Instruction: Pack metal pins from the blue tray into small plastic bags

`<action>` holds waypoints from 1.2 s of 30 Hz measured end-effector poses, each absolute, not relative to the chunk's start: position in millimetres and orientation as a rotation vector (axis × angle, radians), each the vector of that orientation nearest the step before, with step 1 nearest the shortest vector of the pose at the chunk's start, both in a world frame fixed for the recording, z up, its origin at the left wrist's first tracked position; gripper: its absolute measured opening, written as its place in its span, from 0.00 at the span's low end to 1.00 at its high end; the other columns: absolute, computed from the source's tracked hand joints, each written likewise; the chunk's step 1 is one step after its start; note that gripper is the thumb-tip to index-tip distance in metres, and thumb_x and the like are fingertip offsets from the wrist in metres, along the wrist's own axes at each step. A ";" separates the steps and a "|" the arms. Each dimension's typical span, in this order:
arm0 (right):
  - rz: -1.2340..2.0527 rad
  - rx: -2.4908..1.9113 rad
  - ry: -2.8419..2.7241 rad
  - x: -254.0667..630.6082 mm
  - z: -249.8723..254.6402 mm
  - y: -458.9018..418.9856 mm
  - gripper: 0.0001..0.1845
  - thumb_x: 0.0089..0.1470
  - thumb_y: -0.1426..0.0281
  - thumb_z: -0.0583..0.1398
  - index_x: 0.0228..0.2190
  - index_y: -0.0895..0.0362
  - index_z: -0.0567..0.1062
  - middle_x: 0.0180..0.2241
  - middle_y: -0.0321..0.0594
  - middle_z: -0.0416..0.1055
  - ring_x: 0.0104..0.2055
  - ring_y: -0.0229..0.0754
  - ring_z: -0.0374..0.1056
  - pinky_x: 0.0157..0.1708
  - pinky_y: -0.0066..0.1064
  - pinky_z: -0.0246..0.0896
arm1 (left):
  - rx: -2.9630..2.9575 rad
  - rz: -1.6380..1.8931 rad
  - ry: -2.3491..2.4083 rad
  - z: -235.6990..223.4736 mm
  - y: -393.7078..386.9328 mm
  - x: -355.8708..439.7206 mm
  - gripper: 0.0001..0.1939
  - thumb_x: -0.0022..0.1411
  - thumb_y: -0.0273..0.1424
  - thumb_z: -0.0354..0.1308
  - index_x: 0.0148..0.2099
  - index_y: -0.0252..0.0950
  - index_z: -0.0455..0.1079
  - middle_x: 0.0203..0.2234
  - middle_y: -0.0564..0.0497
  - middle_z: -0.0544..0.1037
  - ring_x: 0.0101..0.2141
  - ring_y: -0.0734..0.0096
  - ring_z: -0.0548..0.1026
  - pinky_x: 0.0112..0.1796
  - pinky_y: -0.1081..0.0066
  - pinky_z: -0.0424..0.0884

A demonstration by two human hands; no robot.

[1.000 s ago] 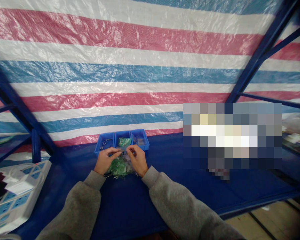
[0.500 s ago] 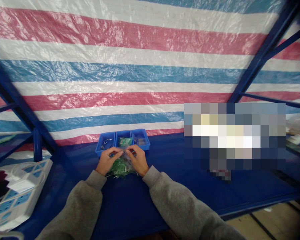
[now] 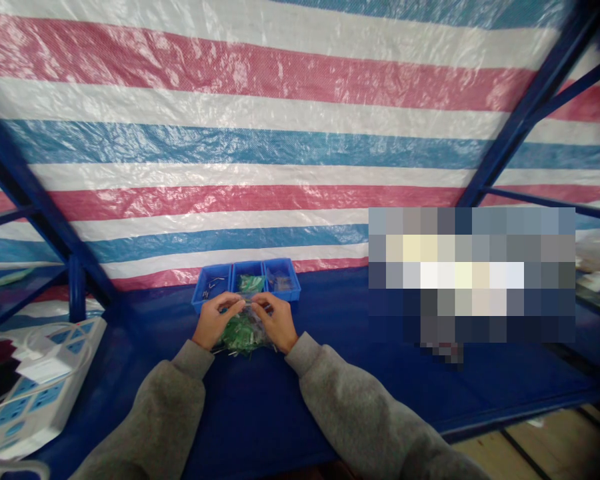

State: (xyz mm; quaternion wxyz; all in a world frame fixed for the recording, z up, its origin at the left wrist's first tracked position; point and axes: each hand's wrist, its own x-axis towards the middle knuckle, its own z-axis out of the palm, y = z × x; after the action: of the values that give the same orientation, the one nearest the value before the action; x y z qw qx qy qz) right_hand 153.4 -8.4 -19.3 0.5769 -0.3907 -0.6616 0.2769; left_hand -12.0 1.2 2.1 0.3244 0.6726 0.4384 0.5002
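My left hand [image 3: 214,321] and my right hand [image 3: 277,321] are close together, thumbs and fingers pinched on the edge of a small clear plastic bag [image 3: 247,298]. What is inside that bag is too small to make out. Under and just in front of my fingers lies a heap of green packets [image 3: 240,335] with thin pale pieces poking out. Beyond my hands stand three joined blue bins. The left bin [image 3: 198,293] holds a few small metal pieces, the middle one green packets [image 3: 251,283], the right one clear packets [image 3: 281,283].
A white power strip [image 3: 55,400] with a charger [image 3: 47,360] and cables lies at the left. Blue metal posts [image 3: 77,287] frame the blue tabletop [image 3: 260,413]. Striped plastic sheeting [image 3: 260,147] hangs behind. At the right an area is blurred out.
The clear bag between my fingertips has shifted slightly and shows less above them. Both hands keep nearly the same place and pinch.
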 end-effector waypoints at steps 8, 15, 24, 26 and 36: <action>0.564 -0.810 -1.569 158.4 -11.2 -14.5 0.18 0.59 0.72 0.49 0.49 0.52 0.69 0.39 0.40 0.68 0.30 0.35 0.65 0.33 0.28 0.64 | 1.574 1.319 1.094 16.0 -6.4 -7.9 0.21 0.51 0.38 0.62 0.46 0.34 0.66 0.22 0.53 0.75 0.24 0.71 0.74 0.29 0.71 0.71; 0.472 -0.843 -1.553 157.7 -10.7 -14.8 0.09 0.54 0.70 0.56 0.35 0.55 0.76 0.45 0.43 0.63 0.36 0.37 0.65 0.32 0.27 0.65 | 1.643 1.269 1.033 20.3 -10.1 -5.9 0.20 0.55 0.38 0.58 0.48 0.34 0.64 0.21 0.55 0.73 0.22 0.73 0.72 0.28 0.72 0.69; 0.616 -0.888 -1.536 153.6 -18.6 -10.3 0.10 0.57 0.65 0.54 0.33 0.57 0.73 0.26 0.36 0.71 0.25 0.36 0.67 0.30 0.26 0.63 | 2.049 1.241 1.118 10.9 -5.8 -9.1 0.11 0.54 0.36 0.60 0.35 0.33 0.72 0.32 0.47 0.75 0.33 0.67 0.73 0.34 0.70 0.69; 0.625 -0.878 -1.546 153.3 -18.9 -10.8 0.11 0.57 0.65 0.54 0.33 0.57 0.73 0.26 0.36 0.71 0.25 0.36 0.67 0.29 0.26 0.63 | 2.047 1.230 1.136 10.8 -6.0 -8.5 0.11 0.55 0.36 0.58 0.37 0.33 0.71 0.31 0.48 0.76 0.31 0.68 0.73 0.35 0.70 0.69; 0.529 -0.880 -1.563 156.9 -11.0 -13.6 0.10 0.57 0.67 0.55 0.31 0.56 0.75 0.32 0.40 0.70 0.32 0.37 0.66 0.28 0.25 0.61 | 1.875 1.281 1.190 7.9 -4.2 -11.7 0.15 0.55 0.38 0.58 0.41 0.33 0.70 0.23 0.53 0.75 0.21 0.74 0.70 0.24 0.75 0.67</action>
State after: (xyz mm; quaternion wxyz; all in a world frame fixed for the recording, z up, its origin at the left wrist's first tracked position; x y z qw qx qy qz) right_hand 156.9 -13.6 -11.0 0.5938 -0.3786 -0.6726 0.2276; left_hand -11.7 -4.2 7.9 0.2848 0.7010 0.4449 0.4790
